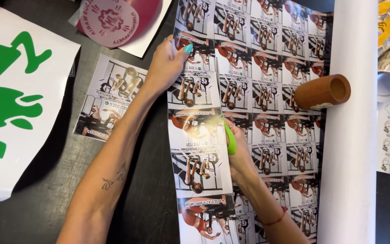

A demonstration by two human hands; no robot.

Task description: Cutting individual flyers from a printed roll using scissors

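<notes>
Nearest you, a cut strip of printed flyers (199,153) lies along the left edge of the big printed sheet (267,77), reaching down to the table's near edge. Your right hand (236,153) sits just right of that strip, partly under its curling edge, closed around a green-handled cutting tool (230,138); only the green handle shows, so you cannot tell whether it is scissors or a knife, nor see the blade. Your left hand (167,68) is farther up, fingers pressed together and flat on the sheet's left edge, thumb with its teal nail on top, pinning the paper to the dark table (150,203).

By the look of it you are partway through a lengthwise cut that frees the left column of flyers from the sheet. The next move calls for keeping the line between the printed columns and holding the paper taut with the left hand ahead of the blade, clear of its path.

Left of your left arm lies a single loose flyer (109,97). At the table's left edge is a white sheet with green shapes (10,99). On the sheet's right side rests a brown cardboard tube (319,92), touching the white paper roll (350,135). At the far edge lies a round pink sticker (109,20).
</notes>
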